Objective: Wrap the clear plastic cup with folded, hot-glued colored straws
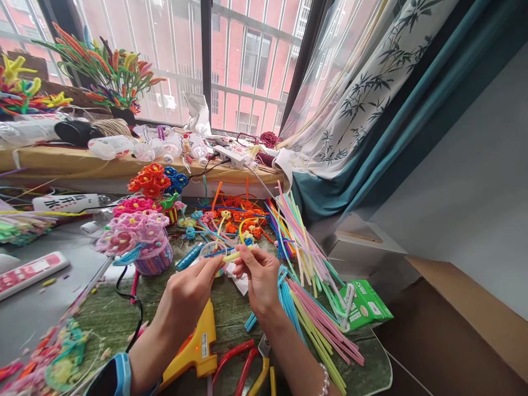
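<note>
A short pale yellow pipe cleaner (231, 257) is stretched between my two hands. My left hand (187, 291) pinches its left end. My right hand (259, 275) closes on the other end, fingers curled. Just beyond the hands lie a clear tape roll (213, 250) and a teal tube (188, 257). Below my left hand rests a yellow glue gun (202, 344). Red-handled pliers (246, 366) lie between my forearms. Blue pipe cleaners (289, 300) lie beside my right hand.
To the left stands a striped pot (154, 258) of pink flowers. Orange flowers (243, 209) lie behind. Pink and green pipe cleaners (325, 324) and a green packet (365, 305) are at the right. Plastic bottles (110, 147) line the sill; a cardboard box (474, 308) is far right.
</note>
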The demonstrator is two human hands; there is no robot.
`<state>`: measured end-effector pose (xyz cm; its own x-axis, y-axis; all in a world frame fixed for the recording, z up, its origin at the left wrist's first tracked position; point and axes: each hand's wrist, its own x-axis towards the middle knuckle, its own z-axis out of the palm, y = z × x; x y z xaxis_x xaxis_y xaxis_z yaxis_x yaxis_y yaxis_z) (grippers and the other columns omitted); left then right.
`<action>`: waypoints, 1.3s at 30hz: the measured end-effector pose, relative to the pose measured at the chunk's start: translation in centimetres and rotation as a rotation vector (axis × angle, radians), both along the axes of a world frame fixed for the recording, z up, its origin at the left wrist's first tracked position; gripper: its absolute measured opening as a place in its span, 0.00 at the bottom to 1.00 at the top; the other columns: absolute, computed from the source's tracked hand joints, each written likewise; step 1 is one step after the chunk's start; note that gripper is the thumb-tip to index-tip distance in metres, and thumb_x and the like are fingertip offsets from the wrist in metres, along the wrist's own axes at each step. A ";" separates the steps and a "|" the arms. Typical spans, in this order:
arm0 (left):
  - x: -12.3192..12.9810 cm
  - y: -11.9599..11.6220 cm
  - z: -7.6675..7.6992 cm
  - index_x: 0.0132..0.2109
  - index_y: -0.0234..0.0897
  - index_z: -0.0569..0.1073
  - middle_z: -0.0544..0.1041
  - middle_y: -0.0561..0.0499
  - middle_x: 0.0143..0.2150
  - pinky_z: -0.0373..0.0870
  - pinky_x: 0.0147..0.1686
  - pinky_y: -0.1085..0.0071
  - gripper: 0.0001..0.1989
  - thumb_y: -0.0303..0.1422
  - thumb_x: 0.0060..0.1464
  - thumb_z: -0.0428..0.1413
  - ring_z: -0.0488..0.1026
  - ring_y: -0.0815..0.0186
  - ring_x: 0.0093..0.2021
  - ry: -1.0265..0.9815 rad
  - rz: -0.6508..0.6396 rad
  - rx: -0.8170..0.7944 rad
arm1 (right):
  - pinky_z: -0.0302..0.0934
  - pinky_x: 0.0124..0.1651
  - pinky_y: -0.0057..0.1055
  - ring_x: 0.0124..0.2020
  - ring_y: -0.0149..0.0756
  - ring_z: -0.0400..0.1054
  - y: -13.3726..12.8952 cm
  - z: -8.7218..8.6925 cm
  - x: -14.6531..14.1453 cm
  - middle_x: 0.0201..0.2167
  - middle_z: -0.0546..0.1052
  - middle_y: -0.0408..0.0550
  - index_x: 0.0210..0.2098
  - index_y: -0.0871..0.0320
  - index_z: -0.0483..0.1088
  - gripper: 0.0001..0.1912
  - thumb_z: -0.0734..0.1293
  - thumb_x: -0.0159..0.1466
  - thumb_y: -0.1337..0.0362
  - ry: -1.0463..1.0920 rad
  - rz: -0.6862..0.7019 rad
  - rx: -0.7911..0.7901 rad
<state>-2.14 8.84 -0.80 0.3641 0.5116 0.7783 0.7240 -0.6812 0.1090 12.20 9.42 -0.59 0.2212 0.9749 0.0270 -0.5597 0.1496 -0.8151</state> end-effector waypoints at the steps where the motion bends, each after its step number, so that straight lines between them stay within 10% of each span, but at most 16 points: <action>1: 0.0 0.0 0.0 0.42 0.33 0.78 0.83 0.48 0.34 0.74 0.34 0.76 0.14 0.21 0.60 0.47 0.81 0.66 0.32 -0.010 -0.002 -0.006 | 0.62 0.20 0.25 0.14 0.25 0.63 0.0 0.0 0.0 0.16 0.75 0.42 0.20 0.61 0.76 0.15 0.78 0.48 0.56 0.000 -0.001 -0.003; 18: -0.2 0.1 3.0 0.28 0.34 0.77 0.78 0.51 0.22 0.69 0.18 0.77 0.16 0.45 0.49 0.61 0.71 0.69 0.18 -0.682 -0.204 -0.932 | 0.63 0.23 0.27 0.17 0.30 0.68 0.4 -0.8 0.8 0.19 0.76 0.43 0.27 0.60 0.76 0.15 0.76 0.52 0.53 -0.314 0.131 0.051; 27: -1.4 0.6 1.5 0.29 0.36 0.78 0.75 0.55 0.19 0.64 0.20 0.79 0.13 0.37 0.57 0.54 0.68 0.72 0.17 -0.337 -0.120 -0.743 | 0.54 0.20 0.26 0.15 0.28 0.60 0.1 -1.0 1.4 0.16 0.71 0.40 0.26 0.55 0.78 0.13 0.70 0.60 0.54 -0.742 0.224 0.209; 39: -2.1 0.9 1.5 0.36 0.40 0.81 0.84 0.50 0.33 0.71 0.30 0.77 0.11 0.34 0.60 0.54 0.79 0.67 0.28 -0.083 -0.218 -0.332 | 0.45 0.14 0.21 0.10 0.22 0.55 0.5 -1.0 2.4 0.11 0.65 0.36 0.23 0.60 0.76 0.21 0.73 0.53 0.46 -0.483 0.489 0.048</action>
